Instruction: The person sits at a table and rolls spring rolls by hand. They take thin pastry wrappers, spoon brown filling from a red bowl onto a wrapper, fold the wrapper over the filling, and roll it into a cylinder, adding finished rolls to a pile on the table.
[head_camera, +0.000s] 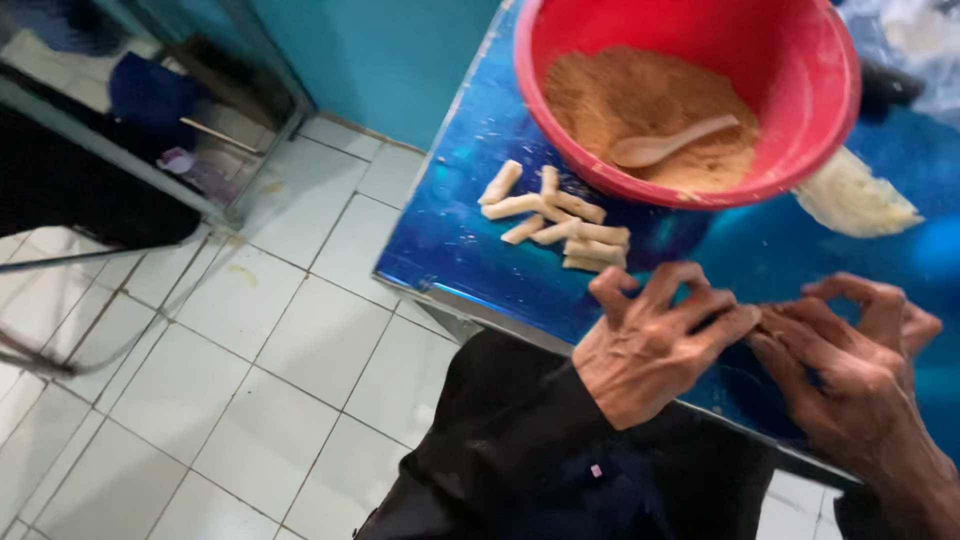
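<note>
A white tiled floor (200, 400) fills the left of the view, beside a table covered in glossy blue sheeting (450, 230). On that sheeting lies a small heap of pale rolled pastry sticks (555, 217), just in front of a red plastic basin (690, 90). The basin holds brown crumbly filling (640, 105) with a pale spoon (670, 143) resting on it. Nearer the table edge, the left hand (650, 345) presses down with bent fingers, its fingertips meeting those of the right hand (850, 370). Whatever lies under the fingertips is hidden, so the grip cannot be told. A whitish stack of wrappers (855, 195) lies right of the basin.
</note>
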